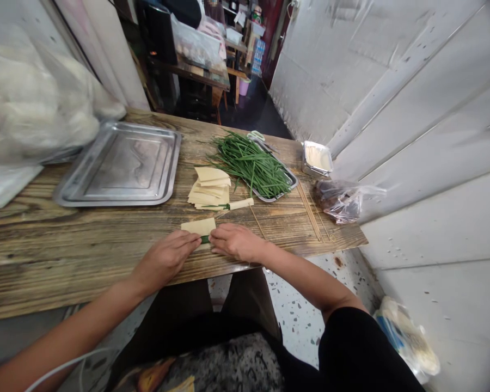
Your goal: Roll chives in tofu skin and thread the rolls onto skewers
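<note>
On the wooden table, near its front edge, lies a pale yellow tofu sheet (198,226) with a short bundle of chives (204,239) across its near part. My left hand (169,253) grips the left end of that bundle, fingers pressed together. From the other side my right hand (236,242) presses on the right end with its fingers closed. Just beyond my hands sits a stack of tofu sheets (210,188). A rolled tofu sheet (242,203) on a skewer (258,222) rests beside the stack, with a few chives at its left end.
A metal tray (122,188) lies at the left, beside a large plastic bag of pale items (36,103). Chives (253,163) heap on a smaller tray, with scissors (256,136) behind. Skewers (309,212), a foil box (317,158) and a bag of dark contents (341,201) stand right.
</note>
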Tool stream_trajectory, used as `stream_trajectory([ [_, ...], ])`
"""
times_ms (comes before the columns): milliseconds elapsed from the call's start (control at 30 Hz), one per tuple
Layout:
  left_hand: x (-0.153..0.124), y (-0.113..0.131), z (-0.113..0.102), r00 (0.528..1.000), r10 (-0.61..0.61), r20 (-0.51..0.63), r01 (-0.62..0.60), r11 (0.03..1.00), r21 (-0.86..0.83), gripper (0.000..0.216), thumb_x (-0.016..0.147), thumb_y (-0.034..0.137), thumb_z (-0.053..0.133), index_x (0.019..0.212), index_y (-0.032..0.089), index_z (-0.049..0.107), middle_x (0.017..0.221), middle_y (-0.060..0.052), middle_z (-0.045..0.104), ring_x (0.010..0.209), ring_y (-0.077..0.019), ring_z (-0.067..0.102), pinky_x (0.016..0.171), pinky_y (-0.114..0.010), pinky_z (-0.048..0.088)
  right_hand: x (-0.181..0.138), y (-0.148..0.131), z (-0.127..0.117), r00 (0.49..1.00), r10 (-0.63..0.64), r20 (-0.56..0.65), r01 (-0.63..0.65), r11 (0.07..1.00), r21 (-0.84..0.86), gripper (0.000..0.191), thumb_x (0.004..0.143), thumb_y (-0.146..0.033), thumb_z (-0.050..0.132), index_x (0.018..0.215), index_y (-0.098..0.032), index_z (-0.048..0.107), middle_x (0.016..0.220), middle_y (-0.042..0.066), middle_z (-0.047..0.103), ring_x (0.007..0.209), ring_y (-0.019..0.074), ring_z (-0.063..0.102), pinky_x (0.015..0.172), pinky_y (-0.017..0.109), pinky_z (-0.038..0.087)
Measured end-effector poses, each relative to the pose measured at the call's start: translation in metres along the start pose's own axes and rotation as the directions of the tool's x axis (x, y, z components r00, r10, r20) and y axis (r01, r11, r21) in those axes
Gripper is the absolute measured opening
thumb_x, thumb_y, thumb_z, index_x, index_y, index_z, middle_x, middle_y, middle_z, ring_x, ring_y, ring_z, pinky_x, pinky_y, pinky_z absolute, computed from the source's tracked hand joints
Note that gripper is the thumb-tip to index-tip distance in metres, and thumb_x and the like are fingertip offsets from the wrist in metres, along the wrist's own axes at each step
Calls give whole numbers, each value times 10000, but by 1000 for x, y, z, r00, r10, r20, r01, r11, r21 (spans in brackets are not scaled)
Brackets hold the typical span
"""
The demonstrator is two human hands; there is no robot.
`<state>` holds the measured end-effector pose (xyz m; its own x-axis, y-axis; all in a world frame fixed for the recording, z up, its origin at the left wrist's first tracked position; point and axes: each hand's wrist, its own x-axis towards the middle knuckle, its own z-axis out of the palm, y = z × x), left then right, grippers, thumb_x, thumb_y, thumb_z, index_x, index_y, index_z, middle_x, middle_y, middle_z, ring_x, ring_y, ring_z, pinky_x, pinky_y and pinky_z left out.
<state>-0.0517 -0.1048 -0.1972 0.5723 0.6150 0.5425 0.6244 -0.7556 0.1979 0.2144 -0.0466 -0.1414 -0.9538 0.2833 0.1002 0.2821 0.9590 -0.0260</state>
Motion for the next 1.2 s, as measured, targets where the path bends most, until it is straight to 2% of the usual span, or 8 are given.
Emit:
stream_trajectory([
  [200,-2,-7,2,996,56,74,-62,995,84,390,1071,158,423,1259,192,764,1222,-114,816,1164,-250,738,1055,-418,607,11,-15,-9,995,27,100,-16,993,-116,288,1129,-156,449,1058,-97,722,1023,118,705,993,239,600,905,374,474],
  [333,6,-4,-4,991,82,103,-96,986,138,335,1084,314,513,1222,158,777,1160,-139,821,1120,-277,739,1007,-428,626,15,-18,-12,991,1,132,19,988,-151,258,1098,-110,478,1049,-84,731,1018,136,712,975,251,602,861,390,474],
  [400,8,-5,-6,989,84,118,-98,989,115,333,1084,317,516,1240,172,771,1168,-134,818,1118,-277,734,996,-432,629,16,-16,-10,992,24,122,-5,988,-157,247,1102,-130,490,1048,-99,728,1000,128,712,966,247,603,850,383,469],
  [567,4,-9,0,993,68,94,-76,993,85,344,1060,174,484,1258,218,762,1208,-106,812,1121,-249,735,1034,-435,616,15,-12,1,994,89,70,-77,985,-152,217,1106,-150,513,1045,-132,721,974,99,713,959,228,609,844,351,456],
  [700,4,-9,2,997,73,33,-76,993,87,330,1073,217,485,1234,208,774,1165,-112,826,1084,-248,748,1009,-431,621,13,-12,8,992,121,18,-118,986,-116,232,1118,-234,534,1033,-131,724,950,93,704,932,219,609,836,338,459],
  [833,7,-5,-2,998,60,-37,-58,997,45,338,1093,252,463,1183,209,786,1119,-98,836,1031,-235,761,983,-413,629,9,-11,13,986,164,-31,-164,986,-13,179,1106,-224,575,1035,-161,727,985,72,709,943,199,611,873,313,466],
  [1000,9,1,-5,992,-59,-108,54,997,-55,281,1079,282,528,1099,236,804,1043,-65,846,984,-214,775,966,-396,630,9,-7,18,964,243,-107,-206,939,275,193,1075,-202,626,925,-170,745,970,67,724,944,179,643,872,277,492],
  [1200,14,7,-10,980,-179,-86,168,979,-117,312,1074,314,530,1014,228,824,1005,-76,833,928,-214,759,895,-385,619,12,-3,17,939,320,-126,-216,833,508,138,1027,-183,694,941,-128,787,953,98,751,927,189,686,873,277,525],
])
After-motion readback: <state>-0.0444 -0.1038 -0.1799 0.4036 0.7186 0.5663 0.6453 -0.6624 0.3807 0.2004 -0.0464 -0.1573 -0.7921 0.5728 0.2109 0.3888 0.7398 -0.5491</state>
